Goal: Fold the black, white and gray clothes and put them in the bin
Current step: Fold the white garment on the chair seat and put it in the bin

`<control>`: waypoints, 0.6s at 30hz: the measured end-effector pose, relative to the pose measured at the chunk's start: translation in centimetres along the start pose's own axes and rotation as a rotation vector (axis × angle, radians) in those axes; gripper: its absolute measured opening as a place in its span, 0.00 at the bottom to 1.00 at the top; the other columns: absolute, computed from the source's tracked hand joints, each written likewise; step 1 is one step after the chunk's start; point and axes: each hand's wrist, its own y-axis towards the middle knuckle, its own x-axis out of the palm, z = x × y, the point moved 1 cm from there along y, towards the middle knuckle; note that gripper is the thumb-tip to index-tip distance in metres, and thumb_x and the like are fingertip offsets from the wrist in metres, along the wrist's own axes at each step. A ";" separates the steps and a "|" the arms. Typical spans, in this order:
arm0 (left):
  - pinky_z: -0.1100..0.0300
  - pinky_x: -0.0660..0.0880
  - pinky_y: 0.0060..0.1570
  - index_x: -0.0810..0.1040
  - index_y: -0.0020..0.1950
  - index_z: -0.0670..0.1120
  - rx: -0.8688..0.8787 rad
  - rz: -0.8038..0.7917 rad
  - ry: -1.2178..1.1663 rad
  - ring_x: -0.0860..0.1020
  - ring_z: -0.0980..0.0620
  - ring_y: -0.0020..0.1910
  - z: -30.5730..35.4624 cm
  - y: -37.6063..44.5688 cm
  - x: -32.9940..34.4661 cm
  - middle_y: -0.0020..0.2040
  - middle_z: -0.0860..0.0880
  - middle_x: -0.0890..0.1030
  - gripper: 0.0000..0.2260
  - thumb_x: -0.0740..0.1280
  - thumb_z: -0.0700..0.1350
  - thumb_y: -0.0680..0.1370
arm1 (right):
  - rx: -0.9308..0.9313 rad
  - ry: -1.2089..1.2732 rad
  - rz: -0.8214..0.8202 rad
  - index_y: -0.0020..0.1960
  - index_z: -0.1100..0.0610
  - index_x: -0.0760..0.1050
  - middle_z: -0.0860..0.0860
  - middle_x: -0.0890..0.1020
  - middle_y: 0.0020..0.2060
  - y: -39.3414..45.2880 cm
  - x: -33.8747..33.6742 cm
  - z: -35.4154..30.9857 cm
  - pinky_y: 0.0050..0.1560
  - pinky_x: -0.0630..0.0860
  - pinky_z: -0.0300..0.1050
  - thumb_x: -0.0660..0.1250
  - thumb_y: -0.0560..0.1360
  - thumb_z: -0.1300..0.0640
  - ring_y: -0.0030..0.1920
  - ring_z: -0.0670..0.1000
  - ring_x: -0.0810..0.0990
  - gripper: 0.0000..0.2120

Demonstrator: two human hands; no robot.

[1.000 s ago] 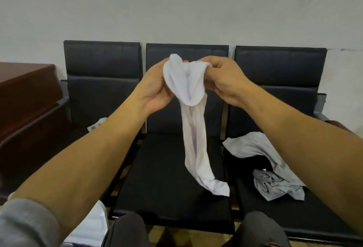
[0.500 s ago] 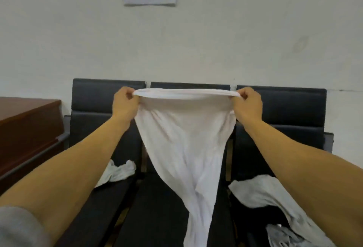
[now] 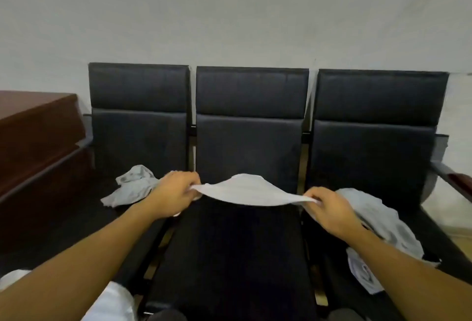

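A white garment (image 3: 249,190) is stretched flat between my two hands, low over the back of the middle black seat (image 3: 237,249). My left hand (image 3: 176,194) pinches its left corner. My right hand (image 3: 325,209) pinches its right corner. The rest of the garment billows up behind the held edge, toward the seat back. A crumpled gray garment (image 3: 132,188) lies on the left seat. Another gray garment (image 3: 378,223) sprawls over the right seat, partly behind my right forearm.
Three joined black chairs stand against a pale wall. A brown wooden cabinet (image 3: 35,136) stands at the left. A metal armrest (image 3: 452,180) juts out at the far right. Something white (image 3: 112,302) shows at the bottom left, by my left forearm.
My hands came down from chest height to just above the middle seat, still holding the white garment's edge spread wide. The hanging cloth has swung forward and now lies nearly flat.
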 end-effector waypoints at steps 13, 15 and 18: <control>0.50 0.64 0.75 0.63 0.79 0.52 -0.274 -0.616 0.057 0.62 0.47 0.78 -1.8 -3.0 21.8 0.80 0.49 0.61 0.28 0.63 0.62 0.81 | 0.158 -0.135 -0.678 0.72 0.45 0.69 0.47 0.65 0.77 -2.1 17.2 9.9 0.75 0.64 0.46 0.66 0.80 0.45 0.74 0.52 0.67 0.21; 0.46 0.60 0.77 0.55 0.82 0.53 -0.298 -0.611 0.181 0.55 0.45 0.81 -2.9 -2.0 23.5 0.83 0.48 0.52 0.32 0.59 0.64 0.82 | 0.118 -0.227 -0.713 0.80 0.47 0.60 0.47 0.53 0.82 -1.1 18.9 9.8 0.76 0.61 0.47 0.63 0.82 0.44 0.78 0.55 0.59 0.29; 0.45 0.66 0.73 0.55 0.81 0.52 -0.315 -0.685 0.258 0.62 0.43 0.78 -4.5 -1.0 24.7 0.81 0.46 0.60 0.33 0.56 0.67 0.81 | 0.129 -0.359 -0.733 0.81 0.50 0.56 0.52 0.60 0.80 -0.3 19.9 8.6 0.71 0.68 0.51 0.57 0.82 0.39 0.75 0.58 0.66 0.31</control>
